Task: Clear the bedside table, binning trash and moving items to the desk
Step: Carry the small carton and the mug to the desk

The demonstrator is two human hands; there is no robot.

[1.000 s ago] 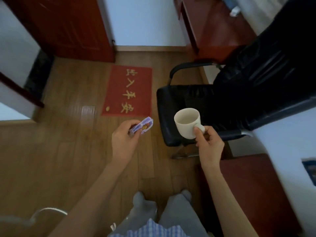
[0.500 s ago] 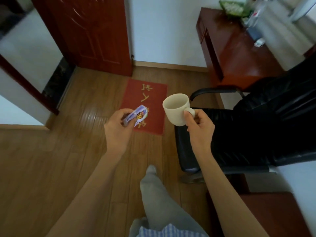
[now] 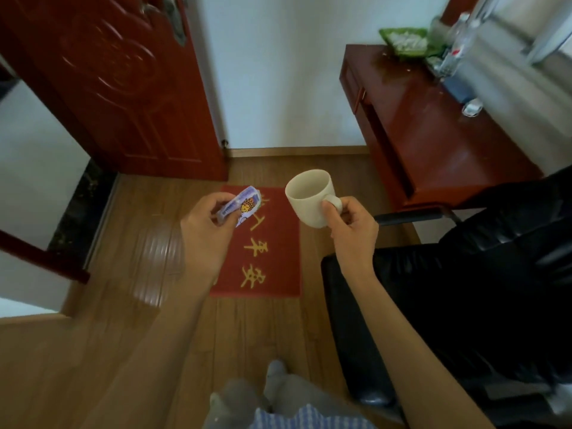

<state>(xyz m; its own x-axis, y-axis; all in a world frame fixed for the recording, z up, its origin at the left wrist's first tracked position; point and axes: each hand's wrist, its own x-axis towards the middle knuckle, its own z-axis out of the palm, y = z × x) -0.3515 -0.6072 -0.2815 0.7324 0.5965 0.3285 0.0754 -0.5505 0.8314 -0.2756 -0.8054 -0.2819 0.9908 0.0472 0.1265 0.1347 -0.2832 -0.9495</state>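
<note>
My right hand [image 3: 349,233] grips a cream mug [image 3: 309,196] by its handle, upright and empty, held over the floor left of the chair. My left hand [image 3: 205,233] pinches a small purple and white wrapper [image 3: 241,205] with an orange figure printed on it, above the near edge of the red mat. The red-brown desk [image 3: 433,137] stands at the upper right, ahead of the mug. The bedside table is out of view.
A black office chair [image 3: 448,289] fills the right side. A red doormat [image 3: 272,243] with yellow characters lies on the wooden floor. A red door [image 3: 117,82] stands open at left. On the desk's far end sit a green bag [image 3: 405,41] and clear bottles [image 3: 455,41].
The view has tilted up and moved toward the desk and door. Both hands kept their hold and now sit higher in view, over the mat; more of the desk top shows.
</note>
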